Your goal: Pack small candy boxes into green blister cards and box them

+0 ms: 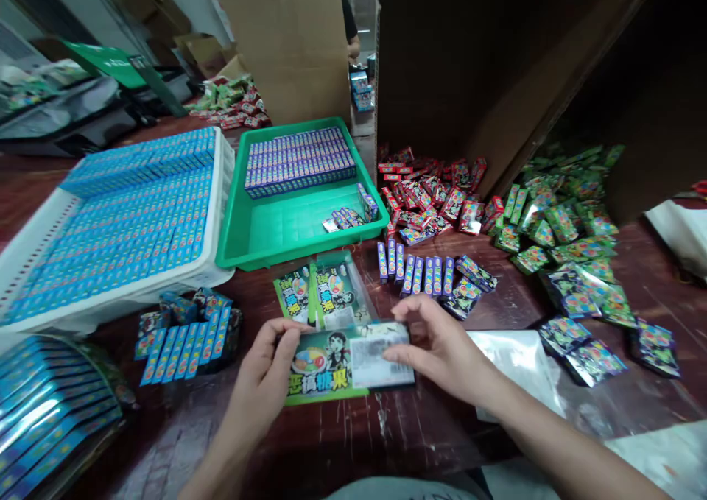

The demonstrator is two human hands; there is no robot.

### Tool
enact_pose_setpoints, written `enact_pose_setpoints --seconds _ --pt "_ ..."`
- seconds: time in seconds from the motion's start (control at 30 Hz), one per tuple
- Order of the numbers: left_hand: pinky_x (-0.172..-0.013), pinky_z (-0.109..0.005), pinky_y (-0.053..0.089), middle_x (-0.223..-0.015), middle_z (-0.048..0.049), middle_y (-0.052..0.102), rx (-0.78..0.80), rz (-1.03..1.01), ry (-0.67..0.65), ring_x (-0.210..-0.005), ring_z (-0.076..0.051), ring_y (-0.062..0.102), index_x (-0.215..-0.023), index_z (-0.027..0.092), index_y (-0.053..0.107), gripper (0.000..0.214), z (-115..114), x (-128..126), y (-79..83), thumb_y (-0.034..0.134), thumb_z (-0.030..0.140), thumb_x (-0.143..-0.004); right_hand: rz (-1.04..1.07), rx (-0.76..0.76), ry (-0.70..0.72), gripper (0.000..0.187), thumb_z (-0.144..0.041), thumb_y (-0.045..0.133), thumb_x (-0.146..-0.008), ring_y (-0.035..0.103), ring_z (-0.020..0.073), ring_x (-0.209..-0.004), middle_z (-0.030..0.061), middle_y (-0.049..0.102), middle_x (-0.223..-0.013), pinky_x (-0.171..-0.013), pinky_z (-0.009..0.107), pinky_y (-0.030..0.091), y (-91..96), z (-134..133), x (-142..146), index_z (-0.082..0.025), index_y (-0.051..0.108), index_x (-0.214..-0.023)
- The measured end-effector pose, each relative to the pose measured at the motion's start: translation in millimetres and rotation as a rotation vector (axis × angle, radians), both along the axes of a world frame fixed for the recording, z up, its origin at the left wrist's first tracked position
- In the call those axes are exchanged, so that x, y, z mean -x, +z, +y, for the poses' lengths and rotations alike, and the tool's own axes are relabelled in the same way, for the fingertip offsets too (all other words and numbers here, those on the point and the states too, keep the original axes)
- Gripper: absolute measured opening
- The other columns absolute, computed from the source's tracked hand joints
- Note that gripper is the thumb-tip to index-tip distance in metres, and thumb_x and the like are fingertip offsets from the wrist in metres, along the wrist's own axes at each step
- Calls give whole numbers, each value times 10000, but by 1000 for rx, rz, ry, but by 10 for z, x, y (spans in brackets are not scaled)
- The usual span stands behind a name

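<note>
Nearest to me, my left hand [265, 382] and right hand [442, 353] held one green candy packet [347, 364] between them, just above the dark red table [387, 434]. The left grip was closed on the packet's left edge, thumb on top; the right grip pinched its upper right corner with the fingers bent over it — both firmly shut on the same packet, which lay flat and face-up with its white label toward the right hand.

Just beyond the packet lay two more packets [320, 294] of the same print, overlapping each other. To the left of my left hand sat a small cluster of blue boxes [185, 338], and at the near left edge a wrapped stack of blue boxes [49, 412]. To the right of my right hand lay a silvery empty bag [513, 360], flat on the table.

Further out stood a short row of purple boxes [414, 272], upright and side by side. Beyond them sat a green tray [292, 227] with purple boxes packed along its far side and a few loose in its near right corner. A white tray [33, 250] at left was filled with blue boxes. At right — red boxes [436, 191] in a heap, then green packs [557, 220] spilling from a big cardboard box [497, 65] tipped on its side.
</note>
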State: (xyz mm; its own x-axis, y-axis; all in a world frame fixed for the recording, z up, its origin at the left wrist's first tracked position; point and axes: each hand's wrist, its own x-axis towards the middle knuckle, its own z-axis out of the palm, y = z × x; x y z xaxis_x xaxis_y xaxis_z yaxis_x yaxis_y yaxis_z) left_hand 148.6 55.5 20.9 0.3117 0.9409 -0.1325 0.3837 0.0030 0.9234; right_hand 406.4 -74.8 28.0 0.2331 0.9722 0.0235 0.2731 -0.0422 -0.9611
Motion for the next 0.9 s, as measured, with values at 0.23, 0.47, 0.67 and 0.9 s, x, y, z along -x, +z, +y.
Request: enact_pose_setpoints --seconds 0.23,0.47,0.67,0.9 --pt "-652 -255 545 -947 -18 694 -194 57 101 -813 -203 641 -931 247 668 436 -162 104 113 593 673 -875 -291 -150 -67 254 -479 761 -871 616 224 -1041 55 687 -1068 -953 390 464 121 -51 110 -243 739 -961" --pt "-643 -259 564 -931 -17 709 -82 37 81 -799 -212 648 -924 249 681 505 -221 152 73 633 737 -798 -444 -163 153 236 -420 593 -1005 576 220 -1264 52 668 -1335 -1093 419 408 209 -156 -307 -274 737 -1122" --pt "-560 -264 575 -875 -12 707 91 -48 166 -723 -213 654 -905 250 684 572 -227 283 6 749 755 -645 -1050 354 199 1003 -159 687 -800 87 415 -1564 132 97 -1721 -1215 602 237 247 -97 -1650 -205 152 -1647" --pt "-568 -253 574 -785 14 715 246 -234 278 -694 -203 685 -925 240 684 575 -360 280 -120 852 660 -570 -1080 345 349 1057 -114 834 -537 511 328 -1364 117 539 -1516 -1112 380 408 197 186 -1775 -236 478 -1526"
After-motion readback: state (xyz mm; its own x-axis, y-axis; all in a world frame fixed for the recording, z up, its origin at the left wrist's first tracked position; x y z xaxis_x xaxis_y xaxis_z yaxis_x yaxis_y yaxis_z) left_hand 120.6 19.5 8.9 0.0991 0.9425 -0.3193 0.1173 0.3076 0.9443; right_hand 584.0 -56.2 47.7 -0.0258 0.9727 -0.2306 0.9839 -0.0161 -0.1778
